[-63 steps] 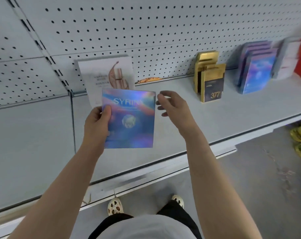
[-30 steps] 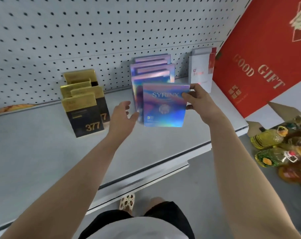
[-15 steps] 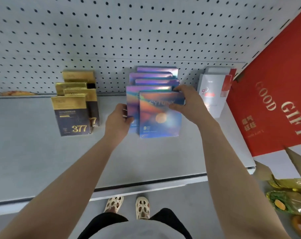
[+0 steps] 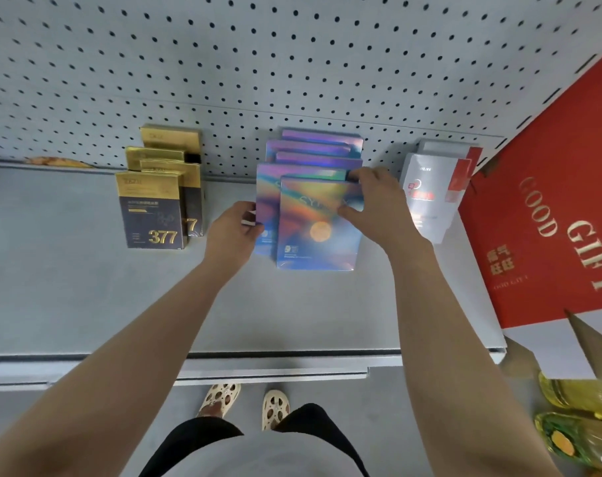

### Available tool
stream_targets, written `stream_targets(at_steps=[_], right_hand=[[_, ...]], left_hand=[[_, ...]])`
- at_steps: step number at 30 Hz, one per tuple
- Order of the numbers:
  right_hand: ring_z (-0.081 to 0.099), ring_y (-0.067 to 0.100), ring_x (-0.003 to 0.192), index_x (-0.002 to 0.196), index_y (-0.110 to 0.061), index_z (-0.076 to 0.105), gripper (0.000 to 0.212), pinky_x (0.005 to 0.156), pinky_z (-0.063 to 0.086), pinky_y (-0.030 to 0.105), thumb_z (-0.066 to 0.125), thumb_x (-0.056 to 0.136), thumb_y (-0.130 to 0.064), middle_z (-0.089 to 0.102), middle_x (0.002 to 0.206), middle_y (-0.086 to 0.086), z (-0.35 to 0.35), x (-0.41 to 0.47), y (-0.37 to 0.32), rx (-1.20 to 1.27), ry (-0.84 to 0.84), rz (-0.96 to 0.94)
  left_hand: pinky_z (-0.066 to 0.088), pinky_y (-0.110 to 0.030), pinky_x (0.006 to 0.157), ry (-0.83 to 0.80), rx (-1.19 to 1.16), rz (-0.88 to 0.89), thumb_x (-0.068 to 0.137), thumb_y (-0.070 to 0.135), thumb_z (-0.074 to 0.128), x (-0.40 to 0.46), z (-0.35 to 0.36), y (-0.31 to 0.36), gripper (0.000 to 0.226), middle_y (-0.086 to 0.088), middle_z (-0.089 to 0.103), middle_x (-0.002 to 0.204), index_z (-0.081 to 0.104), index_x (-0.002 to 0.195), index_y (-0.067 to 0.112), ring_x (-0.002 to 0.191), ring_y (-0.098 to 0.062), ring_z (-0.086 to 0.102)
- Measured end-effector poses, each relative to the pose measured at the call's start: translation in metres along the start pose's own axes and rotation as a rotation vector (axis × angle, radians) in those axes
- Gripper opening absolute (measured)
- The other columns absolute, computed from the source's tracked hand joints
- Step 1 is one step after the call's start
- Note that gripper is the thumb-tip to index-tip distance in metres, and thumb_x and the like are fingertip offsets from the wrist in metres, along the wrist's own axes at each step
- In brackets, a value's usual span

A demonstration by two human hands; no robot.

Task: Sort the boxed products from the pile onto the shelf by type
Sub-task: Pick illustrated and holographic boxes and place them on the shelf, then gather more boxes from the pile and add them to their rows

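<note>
Shelf (image 4: 86, 304), grey, pegboard back — your stock as it stands.

Rainbow boxes: a row of five, upright, mid-shelf. The front box (image 4: 318, 225) stands nearest you; your right hand (image 4: 375, 208) pinches its top right corner, thumb on the face, fingers curled over the top edge. Your left hand (image 4: 232, 232) grips the left edge of the second box (image 4: 267, 204) just behind it.

Gold and black boxes (image 4: 151, 211): four, upright, to the left, well apart from the rainbow row.

White and red boxes (image 4: 430, 197): apparently two, to the right — the far one is mostly hidden.

Red gift box (image 4: 547, 215): leaning at the shelf's right end.
</note>
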State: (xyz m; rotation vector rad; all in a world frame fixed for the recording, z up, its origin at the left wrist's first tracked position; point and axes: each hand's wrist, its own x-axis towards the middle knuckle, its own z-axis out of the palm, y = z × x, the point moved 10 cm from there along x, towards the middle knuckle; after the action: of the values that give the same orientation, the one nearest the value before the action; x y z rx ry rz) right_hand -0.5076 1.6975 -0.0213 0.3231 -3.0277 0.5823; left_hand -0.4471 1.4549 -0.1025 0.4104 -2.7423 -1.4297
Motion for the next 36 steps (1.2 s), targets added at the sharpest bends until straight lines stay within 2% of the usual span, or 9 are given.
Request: stream_targets(at_steps=[6,9,11,14,16,20,23,30,36], right_hand=[[0.049,0.04,0.121,0.129,-0.01,0.056,0.051,0.101,0.041,0.048,0.067,0.08,-0.021,0.055,0.128,0.017,-0.015,-0.013,-0.038,-0.129,0.224,-0.095],[0.054,0.038,0.11,0.124,-0.009,0.061,0.04,0.094,0.042,0.043,0.06,0.085,-0.018,0.06,0.119,0.016,-0.007,-0.028,-0.076,-0.007,0.31,-0.129],[0.055,0.038,0.104,0.122,-0.008,0.061,0.035,0.088,0.045,0.045,0.057,0.088,-0.016,0.062,0.114,0.016,0.015,-0.039,-0.109,0.091,0.27,-0.152],[0.055,0.037,0.109,0.125,-0.008,0.059,0.032,0.091,0.046,0.048,0.054,0.094,-0.014,0.062,0.117,0.016,0.061,-0.062,-0.171,0.156,0.175,-0.215],[0.055,0.034,0.11,0.125,-0.01,0.059,0.03,0.093,0.044,0.045,0.053,0.097,-0.016,0.061,0.119,0.014,0.094,-0.082,-0.22,0.19,0.123,-0.277],[0.055,0.032,0.111,0.125,-0.009,0.06,0.029,0.094,0.045,0.043,0.052,0.1,-0.02,0.062,0.121,0.013,0.159,-0.124,-0.331,0.232,0.019,-0.408],[0.055,0.032,0.109,0.125,-0.009,0.061,0.029,0.092,0.044,0.041,0.052,0.101,-0.022,0.063,0.12,0.013,0.203,-0.156,-0.419,0.255,-0.049,-0.501],[0.056,0.03,0.105,0.125,-0.01,0.061,0.03,0.089,0.047,0.041,0.052,0.1,-0.025,0.064,0.118,0.012,0.282,-0.213,-0.609,0.309,-0.169,-0.67],[0.055,0.029,0.107,0.127,-0.009,0.059,0.032,0.091,0.047,0.043,0.051,0.101,-0.026,0.063,0.121,0.011,0.336,-0.222,-0.739,0.27,-0.245,-0.788]], left_hand=[[0.05,-0.026,0.085,0.105,-0.045,0.019,0.093,0.018,0.061,-0.035,-0.047,-0.007,0.026,0.006,0.066,0.102,0.063,0.119,0.022,0.087,-0.012,0.063],[0.05,-0.023,0.087,0.15,-0.01,0.057,0.094,0.021,0.061,-0.062,-0.084,-0.02,0.025,0.01,0.068,0.101,0.064,0.118,0.024,0.091,-0.007,0.064],[0.05,-0.022,0.085,0.202,0.005,0.061,0.094,0.022,0.061,-0.083,-0.115,-0.036,0.024,0.009,0.069,0.101,0.066,0.117,0.023,0.09,-0.007,0.065],[0.049,-0.019,0.081,0.288,-0.007,0.021,0.094,0.021,0.061,-0.117,-0.162,-0.071,0.022,0.007,0.07,0.1,0.066,0.116,0.021,0.087,-0.009,0.065],[0.046,-0.011,0.079,0.347,-0.036,-0.03,0.095,0.021,0.061,-0.143,-0.196,-0.105,0.022,0.01,0.069,0.1,0.066,0.116,0.024,0.085,-0.006,0.064],[0.048,-0.016,0.082,0.443,-0.08,-0.115,0.095,0.02,0.06,-0.2,-0.276,-0.184,0.022,0.01,0.069,0.104,0.066,0.116,0.024,0.09,-0.004,0.065],[0.045,-0.009,0.079,0.53,-0.048,-0.172,0.095,0.019,0.061,-0.246,-0.349,-0.243,0.021,0.012,0.069,0.103,0.067,0.115,0.024,0.087,-0.004,0.064],[0.049,-0.021,0.082,0.687,-0.073,-0.34,0.095,0.015,0.059,-0.328,-0.498,-0.374,0.022,0.009,0.067,0.102,0.067,0.114,0.023,0.085,-0.007,0.062],[0.038,0.0,0.07,0.772,-0.075,-0.44,0.096,0.019,0.058,-0.347,-0.593,-0.452,0.02,0.016,0.066,0.099,0.066,0.111,0.029,0.083,0.008,0.06]])
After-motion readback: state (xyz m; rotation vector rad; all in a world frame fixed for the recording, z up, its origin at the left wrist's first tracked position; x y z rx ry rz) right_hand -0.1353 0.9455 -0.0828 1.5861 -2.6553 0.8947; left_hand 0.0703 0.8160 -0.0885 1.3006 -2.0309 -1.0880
